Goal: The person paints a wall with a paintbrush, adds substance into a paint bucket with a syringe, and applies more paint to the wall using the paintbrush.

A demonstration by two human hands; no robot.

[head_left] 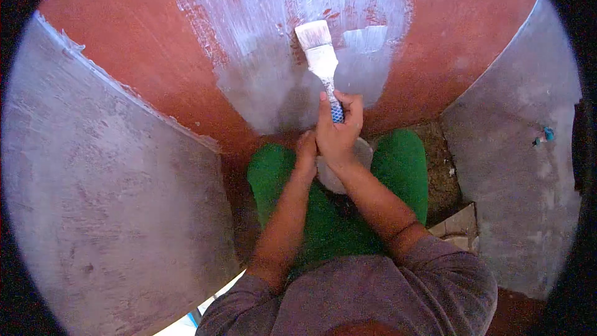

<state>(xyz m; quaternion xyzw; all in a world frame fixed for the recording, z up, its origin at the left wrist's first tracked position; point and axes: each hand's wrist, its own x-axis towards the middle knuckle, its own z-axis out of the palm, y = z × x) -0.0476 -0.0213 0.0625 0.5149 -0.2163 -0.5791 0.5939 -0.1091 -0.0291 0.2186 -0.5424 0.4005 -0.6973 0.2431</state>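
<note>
My right hand (339, 134) is closed around the blue-patterned handle of a paintbrush (321, 56). The brush points up toward the wall, its bristles and ferrule coated in white paint. Behind them is a red-brown wall (149, 37) with a streaky whitish patch of paint (261, 87) in the middle. Between my knees sits a pale round bucket (333, 177), partly covered by my right wrist. My left hand (306, 149) is closed at the bucket's left rim, its fingertips partly hidden beside my right hand.
Grey walls rise close on both sides, the left wall (118, 199) and the right wall (516, 149). A small teal fitting (547, 134) sticks out of the right one. Low at the right, near my knee, lies a piece of cardboard (457, 227).
</note>
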